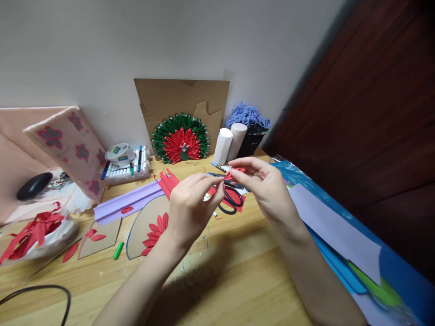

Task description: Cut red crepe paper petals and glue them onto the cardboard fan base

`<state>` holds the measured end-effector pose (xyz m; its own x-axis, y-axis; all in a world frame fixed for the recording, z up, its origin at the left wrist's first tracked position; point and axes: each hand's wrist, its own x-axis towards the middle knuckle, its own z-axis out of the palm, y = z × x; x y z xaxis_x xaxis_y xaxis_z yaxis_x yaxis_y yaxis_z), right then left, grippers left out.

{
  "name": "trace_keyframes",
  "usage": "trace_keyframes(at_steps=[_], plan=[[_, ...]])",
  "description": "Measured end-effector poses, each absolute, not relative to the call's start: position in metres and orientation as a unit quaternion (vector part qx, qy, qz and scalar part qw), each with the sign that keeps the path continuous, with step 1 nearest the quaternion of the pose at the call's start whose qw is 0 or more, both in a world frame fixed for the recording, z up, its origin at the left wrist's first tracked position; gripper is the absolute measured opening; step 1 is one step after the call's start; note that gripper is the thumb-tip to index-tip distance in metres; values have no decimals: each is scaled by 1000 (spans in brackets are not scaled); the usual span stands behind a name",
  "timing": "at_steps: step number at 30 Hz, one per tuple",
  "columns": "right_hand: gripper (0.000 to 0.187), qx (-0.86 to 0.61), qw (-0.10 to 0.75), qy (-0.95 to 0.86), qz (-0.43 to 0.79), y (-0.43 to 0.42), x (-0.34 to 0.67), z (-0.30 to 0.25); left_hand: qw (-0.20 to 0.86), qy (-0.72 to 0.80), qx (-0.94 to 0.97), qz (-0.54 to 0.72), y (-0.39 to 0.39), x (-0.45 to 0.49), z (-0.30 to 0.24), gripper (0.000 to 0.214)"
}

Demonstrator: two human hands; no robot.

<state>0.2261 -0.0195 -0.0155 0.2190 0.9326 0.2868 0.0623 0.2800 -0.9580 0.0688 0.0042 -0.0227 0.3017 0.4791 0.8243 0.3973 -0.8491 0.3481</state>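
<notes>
Between my two hands, above the table, is a small piece of red crepe paper, gathered like a petal. My left hand pinches its narrow end between thumb and fingertips. At its wider side, my right hand grips it with thumb and forefinger. Black-handled scissors lie beneath the hands on a red paper scrap, partly hidden. Left of my left hand rests a rounded cardboard piece bearing a fan of red paper petals, partly covered by my forearm.
A green-and-red paper peacock leans on cardboard at the wall. Purple crepe paper, a green marker cap and a bowl of red strips lie left. Glue-like white bottles stand behind; blue packs and paper lie right.
</notes>
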Motion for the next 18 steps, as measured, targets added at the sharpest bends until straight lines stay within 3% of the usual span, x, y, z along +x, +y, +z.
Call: trace_keyframes(at_steps=[9,18], plan=[[24,-488,585,-526,380,-22,223,-11,63,289,794,531,2,69,-21,5],[33,-468,576,-488,458,-6,207,-36,49,422,755,499,-14,11,-15,11]])
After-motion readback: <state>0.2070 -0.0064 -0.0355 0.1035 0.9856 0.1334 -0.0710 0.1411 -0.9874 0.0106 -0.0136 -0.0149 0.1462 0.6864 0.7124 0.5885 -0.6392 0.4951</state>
